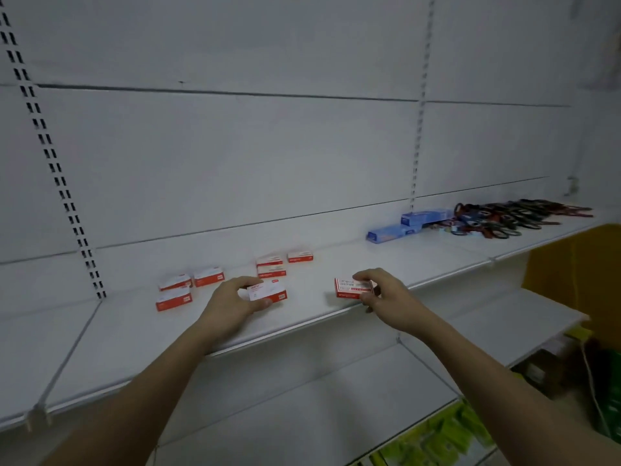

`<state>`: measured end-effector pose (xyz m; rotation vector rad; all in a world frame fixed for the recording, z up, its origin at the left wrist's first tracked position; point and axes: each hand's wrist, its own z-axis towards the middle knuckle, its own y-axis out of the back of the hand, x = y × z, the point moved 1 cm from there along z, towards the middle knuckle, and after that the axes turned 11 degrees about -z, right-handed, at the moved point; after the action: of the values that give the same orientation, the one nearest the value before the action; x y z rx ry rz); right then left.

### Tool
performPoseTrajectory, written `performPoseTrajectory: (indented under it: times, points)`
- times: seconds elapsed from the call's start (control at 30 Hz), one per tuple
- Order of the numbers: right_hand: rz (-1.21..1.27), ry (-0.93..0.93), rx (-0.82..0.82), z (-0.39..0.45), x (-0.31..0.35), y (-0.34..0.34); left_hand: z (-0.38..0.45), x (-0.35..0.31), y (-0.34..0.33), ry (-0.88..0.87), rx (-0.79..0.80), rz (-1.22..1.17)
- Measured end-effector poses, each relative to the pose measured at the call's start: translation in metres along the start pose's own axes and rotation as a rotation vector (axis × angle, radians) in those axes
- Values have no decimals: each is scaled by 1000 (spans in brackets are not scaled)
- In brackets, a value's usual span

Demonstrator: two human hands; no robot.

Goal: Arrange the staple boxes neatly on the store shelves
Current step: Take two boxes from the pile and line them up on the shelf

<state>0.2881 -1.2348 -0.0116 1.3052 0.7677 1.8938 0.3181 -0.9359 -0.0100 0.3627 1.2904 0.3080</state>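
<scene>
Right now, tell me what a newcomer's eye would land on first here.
First, the two bare hands at the shelf front: the left hand grips a red-and-white staple box, the right hand another staple box. Behind them, more red boxes lie scattered on the white shelf. Far right along it sits a pile of scissors beside blue boxes.

Arms: two are seen, bare along the whole visible length; no sleeve is shown.
Left hand: bare, ungloved; no ring is seen on the visible fingers.
Right hand: bare, ungloved; nails are cut short.
Wrists: nothing is worn on either; no watch or band is seen.
Rest of body: not shown below the shelf edge.
</scene>
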Motion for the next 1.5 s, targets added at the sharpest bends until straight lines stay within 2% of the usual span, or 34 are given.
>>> performPoseTrajectory:
  times: [0.17,0.33,0.47,0.6,0.73,0.83,1.0,1.23,1.5]
  points:
    - [-72,127,48,55,-3,-27,7,16,5,56,-144,39]
    - [-110,136,59,115,-11,-58,45,34,11,79,-280,98]
    - [-161,145,57,154,-27,-79,67,49,11,104,-339,219]
    - [-204,149,88,180,-38,-95,75,66,10,154,-319,299]
    - [-221,193,150,194,-39,-99,76,71,9,151,-339,397]
    - [-236,253,61,194,-36,-102,69,69,5,47,-369,449]
    - [-214,332,-63,186,-33,-105,65,61,2,-84,-292,582]
    - [-245,342,-29,183,-33,-103,61,58,1,-45,-419,615]
    - [-226,369,0,186,-37,-106,60,56,0,11,-474,638]
